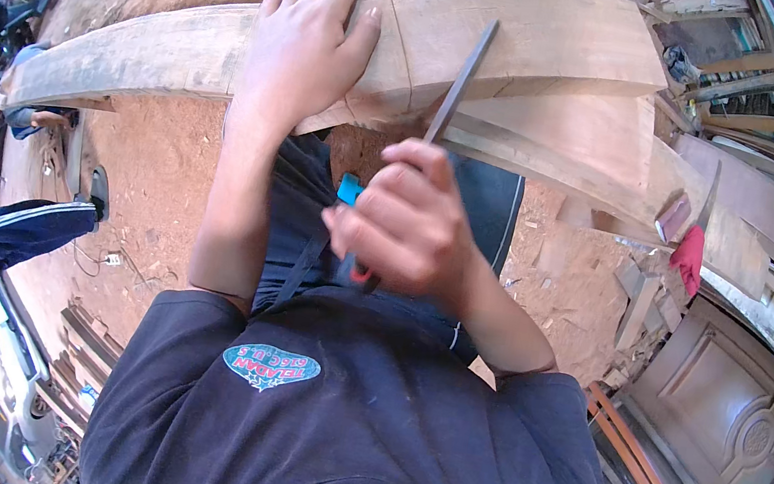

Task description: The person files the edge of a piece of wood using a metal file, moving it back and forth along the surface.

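Observation:
A long, curved piece of pale wood [542, 31] crosses in front of me, with dark joint or pencil lines across it. My left hand [315, 48] lies palm down on its middle, fingers curled toward the far edge. In my right hand [408, 226] is a slim metal file [463, 79], pointing up and away, its shank overlapping the near edge of the wood in view. Part of a red and dark handle shows below my fist. Whether the file touches the wood cannot be told. Under the curved piece sits another wooden board [572, 127].
A blade with red cloth [688, 259] around its grip and a small reddish block [673, 215] rest on the boards at right. A carved wooden door [745, 428] lies lower right. Sawdust covers the ground [153, 182]. At left is another person's leg [40, 229].

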Demonstrator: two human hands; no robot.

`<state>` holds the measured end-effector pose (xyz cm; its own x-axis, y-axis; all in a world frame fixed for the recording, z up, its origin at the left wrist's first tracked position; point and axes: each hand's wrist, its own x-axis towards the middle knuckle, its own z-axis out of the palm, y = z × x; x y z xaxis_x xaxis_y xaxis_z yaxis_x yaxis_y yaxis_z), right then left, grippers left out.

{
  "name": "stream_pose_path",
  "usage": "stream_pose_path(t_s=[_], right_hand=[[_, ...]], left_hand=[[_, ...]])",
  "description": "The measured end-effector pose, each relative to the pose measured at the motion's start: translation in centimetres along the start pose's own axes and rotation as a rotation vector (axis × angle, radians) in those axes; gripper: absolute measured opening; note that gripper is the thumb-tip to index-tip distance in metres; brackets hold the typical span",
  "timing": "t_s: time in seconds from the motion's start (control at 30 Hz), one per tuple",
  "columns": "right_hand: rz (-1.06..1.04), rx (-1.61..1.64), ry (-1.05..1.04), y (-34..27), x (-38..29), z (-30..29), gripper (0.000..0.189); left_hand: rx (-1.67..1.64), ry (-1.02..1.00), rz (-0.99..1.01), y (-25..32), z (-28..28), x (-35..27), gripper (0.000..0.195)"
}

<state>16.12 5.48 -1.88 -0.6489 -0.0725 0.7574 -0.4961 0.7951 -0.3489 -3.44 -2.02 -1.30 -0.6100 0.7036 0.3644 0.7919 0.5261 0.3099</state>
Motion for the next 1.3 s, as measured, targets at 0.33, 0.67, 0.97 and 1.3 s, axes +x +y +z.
stream_pose_path(t_s=[0.33, 0.67, 0.97, 1.3], right_hand=[[0.017, -0.007, -0.094, -0.5, -0.3, 0.6, 0.027], [-0.031, 0.023, -0.078, -0.5, -0.7, 0.6, 0.027], [-0.005, -0.011, -0.068, -0.6, -0.5, 0.8, 0.026], [-0.028, 0.019, -0.047, -0.8, -0.7, 1.3, 0.026]], left_hand=[[-0.026, -0.014, 0.001, 0.0, -0.3, 0.3, 0.045], [-0.001, -0.035, -0.011, -0.2, -0.3, 0.2, 0.044], [-0.004, -0.031, -0.017, 0.0, -0.3, 0.1, 0.045], [-0.015, -0.033, -0.017, 0.1, -0.2, 0.1, 0.045]])
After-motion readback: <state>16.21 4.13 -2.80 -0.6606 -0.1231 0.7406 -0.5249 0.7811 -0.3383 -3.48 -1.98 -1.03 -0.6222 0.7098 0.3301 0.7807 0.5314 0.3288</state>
